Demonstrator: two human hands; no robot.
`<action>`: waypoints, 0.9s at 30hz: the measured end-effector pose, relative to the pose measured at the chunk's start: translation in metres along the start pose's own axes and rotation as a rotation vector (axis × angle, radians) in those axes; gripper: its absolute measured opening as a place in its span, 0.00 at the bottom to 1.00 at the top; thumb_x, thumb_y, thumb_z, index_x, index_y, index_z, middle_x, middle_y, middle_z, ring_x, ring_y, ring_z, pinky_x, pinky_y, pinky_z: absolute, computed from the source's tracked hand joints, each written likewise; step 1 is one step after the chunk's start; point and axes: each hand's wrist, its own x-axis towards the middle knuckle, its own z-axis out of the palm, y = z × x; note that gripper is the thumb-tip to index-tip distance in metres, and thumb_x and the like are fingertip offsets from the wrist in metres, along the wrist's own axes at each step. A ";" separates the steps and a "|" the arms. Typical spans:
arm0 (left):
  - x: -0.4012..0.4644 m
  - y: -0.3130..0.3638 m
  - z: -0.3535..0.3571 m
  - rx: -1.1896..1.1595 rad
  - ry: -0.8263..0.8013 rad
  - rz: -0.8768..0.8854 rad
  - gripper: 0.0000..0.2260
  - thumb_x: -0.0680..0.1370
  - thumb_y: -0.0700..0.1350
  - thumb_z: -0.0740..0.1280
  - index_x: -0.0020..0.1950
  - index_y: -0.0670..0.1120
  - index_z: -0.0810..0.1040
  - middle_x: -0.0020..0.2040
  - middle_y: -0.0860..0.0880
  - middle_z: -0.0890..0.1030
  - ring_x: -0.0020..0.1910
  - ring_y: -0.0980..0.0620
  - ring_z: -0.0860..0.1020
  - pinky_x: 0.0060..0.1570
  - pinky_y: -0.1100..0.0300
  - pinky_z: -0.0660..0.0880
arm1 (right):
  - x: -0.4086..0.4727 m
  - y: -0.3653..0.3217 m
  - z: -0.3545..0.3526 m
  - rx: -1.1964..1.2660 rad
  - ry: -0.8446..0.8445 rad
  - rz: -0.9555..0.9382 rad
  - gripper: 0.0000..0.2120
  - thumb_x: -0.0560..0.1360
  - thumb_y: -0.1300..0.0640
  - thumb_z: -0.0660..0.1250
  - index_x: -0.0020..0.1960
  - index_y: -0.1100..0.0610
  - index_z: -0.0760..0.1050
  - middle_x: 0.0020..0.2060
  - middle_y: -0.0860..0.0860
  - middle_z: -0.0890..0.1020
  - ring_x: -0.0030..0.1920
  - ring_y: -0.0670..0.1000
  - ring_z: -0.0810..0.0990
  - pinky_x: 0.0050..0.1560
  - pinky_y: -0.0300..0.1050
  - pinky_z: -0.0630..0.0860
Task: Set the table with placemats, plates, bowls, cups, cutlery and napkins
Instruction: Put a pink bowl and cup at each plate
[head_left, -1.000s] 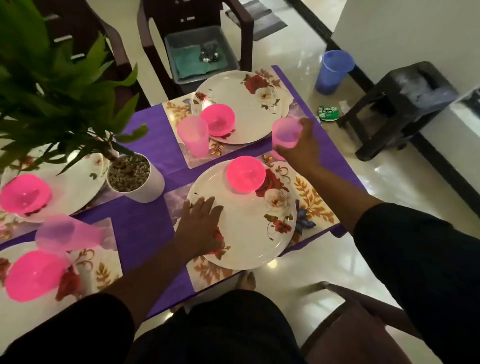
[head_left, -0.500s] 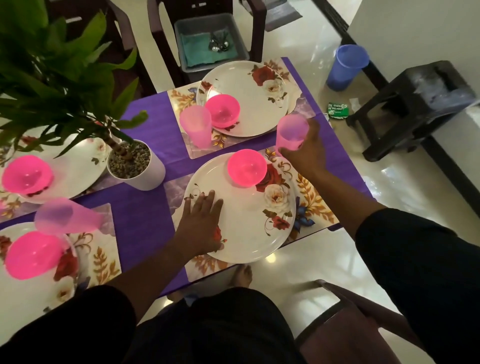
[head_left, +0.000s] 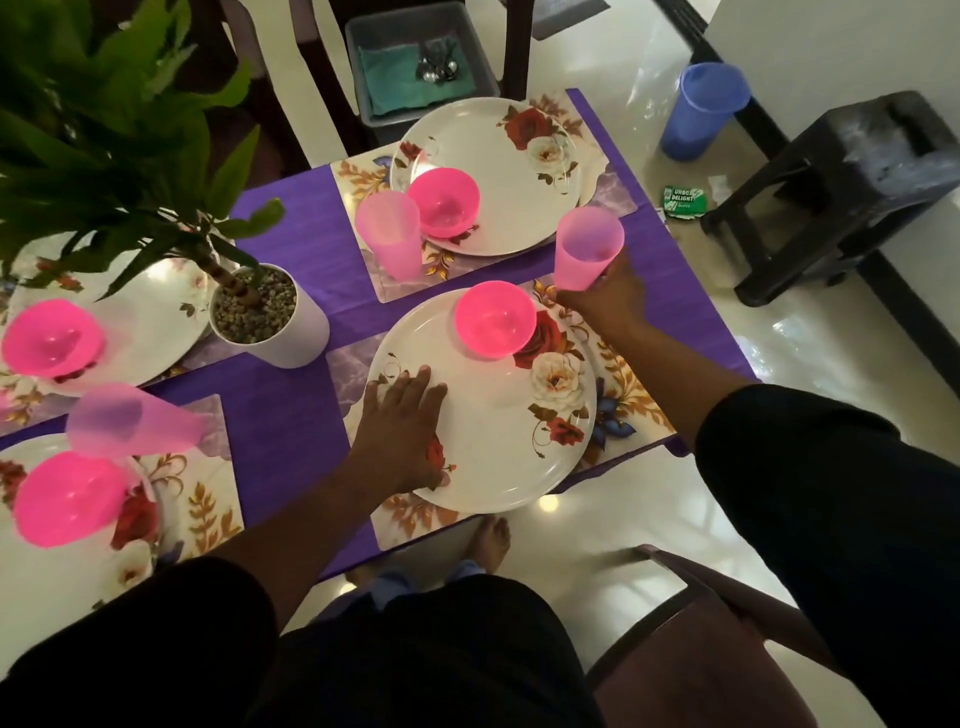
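on the near right placemat: a floral plate (head_left: 498, 431) with a pink bowl (head_left: 496, 319) sitting on its far rim
near placemat: floral placemat (head_left: 631, 379) lying under that plate, on the purple tablecloth (head_left: 291, 421)
left hand: left hand (head_left: 402, 431) lies flat, fingers straight, palm down on the left part of the near plate
right hand: right hand (head_left: 605, 296) is wrapped round the lower part of a pink cup (head_left: 587, 247), which stands upright at the far right corner of the near placemat, just beside the bowl; whether its base touches the mat cannot be told
far setting: second plate (head_left: 498, 171) on its own placemat, carrying a second pink bowl (head_left: 443, 201); a second pink cup (head_left: 388, 234) stands just beside that bowl, on the mat
left settings: two more plates with pink bowls (head_left: 52, 338), (head_left: 67, 496) and another pink cup (head_left: 130, 426) between them, stretched by the wide lens
centre of table: white pot (head_left: 270, 317) of pebbles with a green plant (head_left: 104, 130)
beyond the table: grey tub (head_left: 415, 57) on a chair, holding a teal napkin (head_left: 392, 75) and metal cutlery (head_left: 439, 65)
floor, right: blue cup (head_left: 704, 111), green packet (head_left: 683, 201), dark stool (head_left: 852, 192)
foreground: dark sleeves, a bare foot (head_left: 491, 540), a brown chair (head_left: 717, 654)
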 end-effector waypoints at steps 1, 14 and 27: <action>0.000 0.001 -0.001 0.005 -0.003 -0.006 0.56 0.68 0.68 0.76 0.84 0.51 0.47 0.85 0.45 0.43 0.84 0.40 0.46 0.80 0.36 0.41 | 0.000 -0.001 0.002 0.011 0.016 0.009 0.44 0.62 0.46 0.85 0.72 0.55 0.69 0.64 0.52 0.80 0.64 0.55 0.79 0.55 0.45 0.77; -0.001 0.005 -0.009 -0.056 0.032 -0.001 0.55 0.65 0.67 0.79 0.82 0.50 0.55 0.85 0.45 0.52 0.83 0.41 0.52 0.81 0.36 0.46 | -0.002 0.006 -0.004 0.014 0.031 0.059 0.43 0.63 0.46 0.84 0.71 0.52 0.67 0.63 0.51 0.80 0.61 0.55 0.80 0.56 0.51 0.81; -0.005 -0.021 -0.059 -0.406 0.362 -0.041 0.26 0.76 0.52 0.70 0.72 0.45 0.75 0.64 0.44 0.81 0.65 0.41 0.77 0.67 0.46 0.72 | -0.127 0.013 -0.024 0.069 0.198 0.233 0.26 0.73 0.55 0.72 0.70 0.54 0.71 0.66 0.56 0.76 0.66 0.57 0.75 0.66 0.56 0.74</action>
